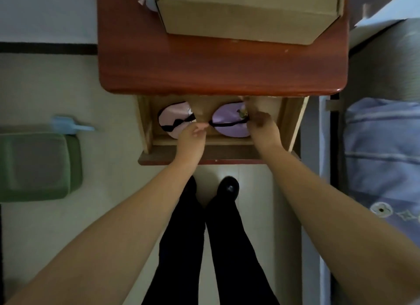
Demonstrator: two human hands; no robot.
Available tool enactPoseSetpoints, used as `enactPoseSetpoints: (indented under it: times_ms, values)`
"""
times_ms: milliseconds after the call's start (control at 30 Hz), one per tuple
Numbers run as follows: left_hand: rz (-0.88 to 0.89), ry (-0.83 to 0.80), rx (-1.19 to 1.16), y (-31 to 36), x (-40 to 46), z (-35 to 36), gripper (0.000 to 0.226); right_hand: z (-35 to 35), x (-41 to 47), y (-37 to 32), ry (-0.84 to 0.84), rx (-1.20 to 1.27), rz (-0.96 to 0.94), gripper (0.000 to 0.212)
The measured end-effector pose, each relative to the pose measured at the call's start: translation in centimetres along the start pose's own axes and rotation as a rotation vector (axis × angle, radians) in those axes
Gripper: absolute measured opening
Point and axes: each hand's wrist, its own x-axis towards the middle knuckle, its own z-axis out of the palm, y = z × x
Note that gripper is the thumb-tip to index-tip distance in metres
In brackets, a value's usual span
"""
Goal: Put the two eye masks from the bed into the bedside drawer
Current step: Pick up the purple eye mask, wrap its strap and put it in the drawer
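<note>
Purple eye mask [229, 125] lying inside drawer [145, 122]; both hands [193, 137] [263, 127] pinching its strap ends, flattening it beside pink mask [173, 119].

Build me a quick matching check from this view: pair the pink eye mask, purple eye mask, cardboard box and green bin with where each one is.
Things:
1. pink eye mask
2. purple eye mask
3. cardboard box
4. green bin

Places:
A. on top of the bedside table
B. on the floor, left of the table
C. right side of the open drawer, between the left hand and right hand
D. left side of the open drawer

Pairs: 1-D, 2-C, 3-A, 4-B
</note>
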Motion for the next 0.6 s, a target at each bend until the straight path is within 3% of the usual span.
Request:
enactPoseSetpoints:
  times_ms: [67, 167, 233, 367, 500, 600]
  values:
    - [-0.199, 0.015, -0.191, -1.3, -2.0, -1.9, 0.027, -1.2, -3.0, 0.7, -0.019, 0.226, 0.104, 0.023]
    - [-0.552, 0.036, -0.394, -3.4, -4.8, -4.5, 0.023, -1.2, -7.1, 2.3, -0.294, 0.662, 0.498, 0.03]
    - [-0.678, 0.044, -0.604, -4.1, -5.3, -5.7, 0.018, -0.6, -8.0, 3.3, -0.343, 0.865, 0.706, 0.038]
    - [-0.618, 0.124, -1.118, -2.9, -4.5, -6.3, 0.033, -0.7, -7.9, 3.2, -0.183, 1.3, 0.712, 0.035]
    - [-0.525, 0.105, -1.25, -1.0, -6.8, -6.3, 0.049, -2.0, -9.5, 2.3, -0.14, 1.372, 0.63, 0.038]
    - [-0.459, 0.038, -1.305, 1.1, -7.9, -6.8, 0.045, -3.4, -10.1, 1.0, -0.138, 1.351, 0.556, 0.042]
